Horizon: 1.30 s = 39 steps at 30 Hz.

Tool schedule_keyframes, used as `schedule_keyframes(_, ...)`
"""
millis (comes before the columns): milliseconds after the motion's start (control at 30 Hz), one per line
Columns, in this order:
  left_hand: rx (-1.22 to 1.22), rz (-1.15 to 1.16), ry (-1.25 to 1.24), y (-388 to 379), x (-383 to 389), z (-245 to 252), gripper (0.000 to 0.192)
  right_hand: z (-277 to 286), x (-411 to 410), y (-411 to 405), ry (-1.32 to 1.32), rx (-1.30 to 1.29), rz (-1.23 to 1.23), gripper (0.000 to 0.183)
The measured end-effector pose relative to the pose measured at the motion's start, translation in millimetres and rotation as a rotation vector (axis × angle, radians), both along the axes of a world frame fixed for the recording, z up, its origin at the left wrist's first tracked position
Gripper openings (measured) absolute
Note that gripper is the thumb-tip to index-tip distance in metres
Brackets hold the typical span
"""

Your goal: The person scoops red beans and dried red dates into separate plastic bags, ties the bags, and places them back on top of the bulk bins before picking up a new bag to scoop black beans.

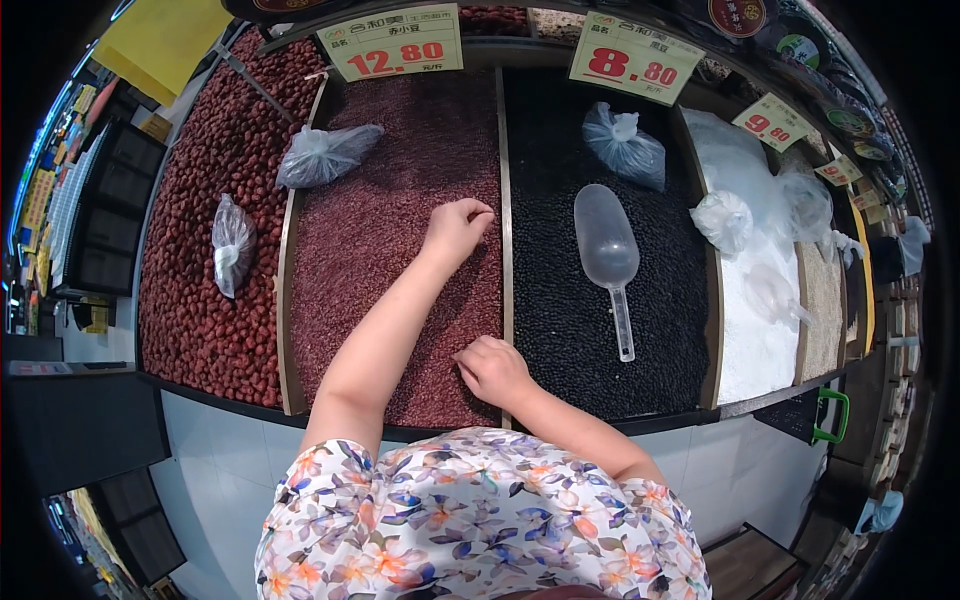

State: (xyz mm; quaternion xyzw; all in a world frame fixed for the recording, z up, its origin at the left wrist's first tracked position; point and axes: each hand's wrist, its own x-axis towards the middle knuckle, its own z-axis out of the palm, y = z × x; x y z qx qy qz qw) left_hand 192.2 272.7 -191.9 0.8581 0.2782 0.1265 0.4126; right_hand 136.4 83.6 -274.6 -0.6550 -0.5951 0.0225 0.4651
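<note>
Small red beans [352,247] fill the bin in front of me. My left hand [459,231] is over the beans close to the wooden divider [507,255], its thumb and fingertips pinched together. Nearer my body, at the bin's right side, my right hand [496,369] is low over the beans, thumb and forefinger nearly meeting. Whether either hand pinches something as small as a bean cannot be told. Across the divider, a clear plastic scoop [607,240] lies on black beans [547,330], its handle towards me.
Knotted plastic bags lie on the red beans [322,156], the black beans [626,142] and the dried red dates [234,244] at left. A white granular product [757,345] fills a bin at right. Price signs [390,43] stand along the back. The display's dark front edge [652,424] runs before my body.
</note>
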Motion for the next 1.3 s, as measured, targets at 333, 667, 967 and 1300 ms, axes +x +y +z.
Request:
schedule_keyframes(333,0.469,-0.231,-0.323,-43.1,-10.0,-25.3,0.038,3.2,-0.4,-0.4,-0.005,-0.065,0.016,0.010)
schedule_keyframes(667,0.928,-0.198,0.233,9.1,-69.5,-69.3,0.053,-5.1,-0.9,1.6,0.020,-0.001,0.007,0.010)
schedule_keyframes(967,0.972,0.087,0.521,60.9,-101.7,-51.9,0.050,-4.2,0.4,0.4,0.031,0.028,0.001,0.009)
schedule_keyframes(1300,0.628,0.157,0.390,29.1,0.8,-59.5,0.054,-5.0,-0.5,1.7,0.003,0.006,0.000,0.009)
